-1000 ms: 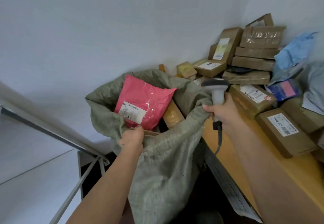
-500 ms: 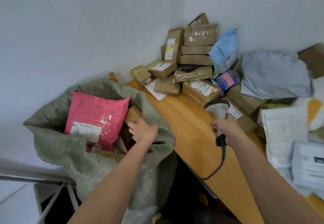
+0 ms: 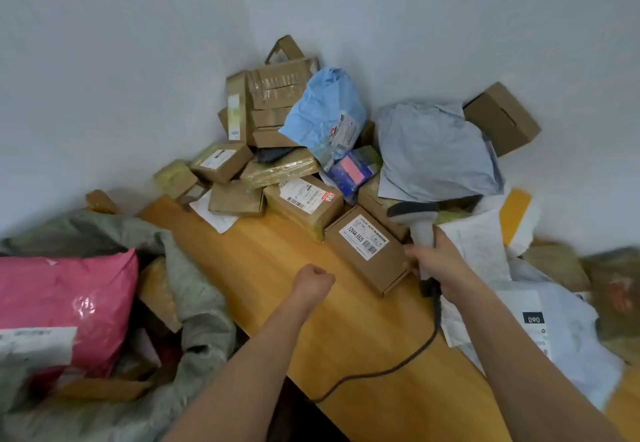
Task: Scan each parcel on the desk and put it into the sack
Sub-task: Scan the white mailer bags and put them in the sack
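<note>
— Pale walls meet in a corner behind the wooden counter [image 3: 277, 268], and parcels are heaped against it. Which step are you on?

— You look to be between parcels: the pink bag [image 3: 62, 299] already sits in the grey-green sack [image 3: 194, 289] at the counter's left end, and the nearest brown box [image 3: 367, 251] lies on the counter with its white barcode label facing up.

— What are your hands doing?

— Your right hand [image 3: 440, 265] is wrapped round the grip of the scanner [image 3: 415, 220], whose head hangs just beside that box's far right edge; its cable [image 3: 412, 362] trails off the counter's front. Your fingertips appear to touch the box's right side. Your left hand [image 3: 311, 282] is curled into a fist over bare wood, holding nothing, near the box but apart from it.

— And next?

— Probably you tilt the scanner head down onto that label, then your left hand uncurls, takes the box and carries it left into the sack.
</note>
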Demonstrator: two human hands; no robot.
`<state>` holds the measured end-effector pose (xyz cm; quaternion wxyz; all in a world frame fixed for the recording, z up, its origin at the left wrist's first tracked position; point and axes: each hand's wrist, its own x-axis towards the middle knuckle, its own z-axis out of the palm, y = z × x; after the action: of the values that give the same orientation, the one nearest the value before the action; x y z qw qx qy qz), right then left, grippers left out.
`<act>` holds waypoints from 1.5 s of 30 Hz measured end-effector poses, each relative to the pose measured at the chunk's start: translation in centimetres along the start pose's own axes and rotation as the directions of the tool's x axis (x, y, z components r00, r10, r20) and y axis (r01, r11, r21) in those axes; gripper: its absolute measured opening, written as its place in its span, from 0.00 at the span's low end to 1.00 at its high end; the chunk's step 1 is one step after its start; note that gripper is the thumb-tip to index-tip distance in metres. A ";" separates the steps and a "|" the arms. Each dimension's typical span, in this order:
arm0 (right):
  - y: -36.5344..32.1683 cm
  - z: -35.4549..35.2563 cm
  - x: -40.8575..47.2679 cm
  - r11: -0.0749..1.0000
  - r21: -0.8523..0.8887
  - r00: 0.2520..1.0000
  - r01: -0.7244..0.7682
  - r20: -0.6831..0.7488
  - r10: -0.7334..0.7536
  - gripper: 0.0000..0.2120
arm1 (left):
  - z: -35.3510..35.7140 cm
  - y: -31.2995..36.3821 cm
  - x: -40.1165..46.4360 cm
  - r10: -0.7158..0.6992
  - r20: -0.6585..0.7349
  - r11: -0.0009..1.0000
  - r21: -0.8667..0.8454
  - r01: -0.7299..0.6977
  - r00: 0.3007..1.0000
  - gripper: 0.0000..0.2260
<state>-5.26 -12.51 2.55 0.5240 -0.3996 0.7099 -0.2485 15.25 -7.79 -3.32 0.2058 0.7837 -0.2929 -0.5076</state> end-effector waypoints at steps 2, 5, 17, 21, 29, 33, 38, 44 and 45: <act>1.8 -0.3 1.1 0.999 -0.038 0.999 -0.002 0.047 0.004 0.23 | 2.4 0.2 0.7 -0.063 0.082 0.998 -0.024 0.065 0.995 0.06; 4.0 -0.2 3.0 0.998 -0.039 0.990 0.046 0.133 -0.041 0.29 | 5.1 0.7 1.9 -0.107 0.149 0.993 -0.039 0.114 0.983 0.13; 6.1 2.0 9.1 0.989 -0.125 0.963 0.078 0.265 -0.042 0.33 | 7.4 1.2 4.8 -0.224 0.213 0.888 -0.359 0.289 0.951 0.22; 6.2 1.7 8.8 0.998 -0.052 0.960 0.038 0.279 -0.022 0.33 | 6.9 0.7 4.2 -0.208 0.222 0.875 -0.394 0.282 0.953 0.15; 5.8 2.0 5.1 0.985 0.170 0.947 0.036 0.309 -0.088 0.29 | 5.2 0.4 2.6 -0.209 0.289 0.835 -0.444 0.324 0.934 0.39; 5.4 3.1 3.1 0.971 0.239 0.925 0.000 0.370 -0.091 0.31 | 5.4 0.1 1.4 -0.186 0.339 0.827 -0.453 0.333 0.922 0.36; 5.3 3.1 1.3 0.937 0.348 0.950 0.018 0.285 -0.124 0.26 | 3.6 -0.4 0.1 -0.133 0.406 0.671 -0.634 0.384 0.904 0.35; 3.9 2.6 0.1 0.943 0.293 0.965 0.157 0.159 -0.210 0.26 | -0.4 0.5 -2.2 0.110 0.453 0.426 -0.826 0.370 0.885 0.25; 3.6 2.7 -0.4 0.941 0.289 0.958 0.173 0.173 -0.230 0.28 | -0.9 0.8 -2.6 0.118 0.433 0.422 -0.837 0.350 0.894 0.24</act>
<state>-3.75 -10.01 -0.86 0.6157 -0.4183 0.5666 -0.3535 15.02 -6.65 -0.70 0.4849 0.4378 0.0428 -0.7559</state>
